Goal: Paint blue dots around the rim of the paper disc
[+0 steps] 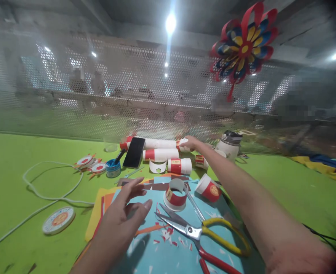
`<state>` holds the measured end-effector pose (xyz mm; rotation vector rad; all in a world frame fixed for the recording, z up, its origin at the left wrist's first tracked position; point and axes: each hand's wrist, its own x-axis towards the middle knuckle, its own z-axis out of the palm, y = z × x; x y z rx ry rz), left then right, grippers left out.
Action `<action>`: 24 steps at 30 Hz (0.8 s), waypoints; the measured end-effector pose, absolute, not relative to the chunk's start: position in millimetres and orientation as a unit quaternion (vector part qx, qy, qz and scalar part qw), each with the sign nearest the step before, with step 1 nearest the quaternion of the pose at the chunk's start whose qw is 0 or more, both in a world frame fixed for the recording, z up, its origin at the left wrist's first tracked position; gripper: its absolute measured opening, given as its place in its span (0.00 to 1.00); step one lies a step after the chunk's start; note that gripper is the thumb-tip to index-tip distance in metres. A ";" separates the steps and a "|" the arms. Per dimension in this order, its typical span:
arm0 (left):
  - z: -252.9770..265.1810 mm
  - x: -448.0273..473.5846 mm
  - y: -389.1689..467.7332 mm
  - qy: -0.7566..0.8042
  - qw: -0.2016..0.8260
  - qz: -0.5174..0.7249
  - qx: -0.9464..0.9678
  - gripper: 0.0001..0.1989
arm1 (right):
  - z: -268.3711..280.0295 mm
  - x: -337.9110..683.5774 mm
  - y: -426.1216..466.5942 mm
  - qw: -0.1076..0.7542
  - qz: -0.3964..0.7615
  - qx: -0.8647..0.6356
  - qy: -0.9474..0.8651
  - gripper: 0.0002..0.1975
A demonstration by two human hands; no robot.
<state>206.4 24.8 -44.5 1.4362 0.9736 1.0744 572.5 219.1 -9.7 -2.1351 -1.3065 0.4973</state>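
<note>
My left hand (128, 213) hovers over the light blue paper (145, 247), fingers apart, holding nothing. Stretched to the back of the table, my right hand (188, 142) grips the right end of a long row of nested white-and-red paper cups (160, 143); its fingertips are partly hidden. A cut ring of a red-and-white paper cup (175, 195) stands on the blue paper. In front of it lie scissors (189, 230) with one yellow and one red handle, blades apart. To the right a paper cup (208, 188) rests on its side.
More cups (180, 166) and a black phone (134, 152) lie behind the paper. At left are a blue paint jar (113, 168), a white cable (53, 198) and a round disc (58, 220). A bottle (229, 144) stands at back right; a paper flower (244, 49) hangs above.
</note>
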 end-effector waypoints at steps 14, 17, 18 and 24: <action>-35.9 210.5 5.8 0.408 0.527 0.421 0.615 0.21 | -29.2 574.6 239.8 0.326 0.302 -0.750 -0.490 0.18; -35.4 208.5 8.3 0.401 0.524 0.423 0.621 0.20 | -27.1 577.5 243.2 0.314 0.280 -0.772 -0.477 0.18; -35.2 207.6 9.1 0.394 0.526 0.419 0.626 0.20 | -25.8 578.5 244.0 0.310 0.269 -0.780 -0.472 0.18; -33.7 208.0 7.5 0.389 0.532 0.431 0.617 0.19 | -19.9 576.4 245.4 0.312 0.205 -0.802 -0.467 0.18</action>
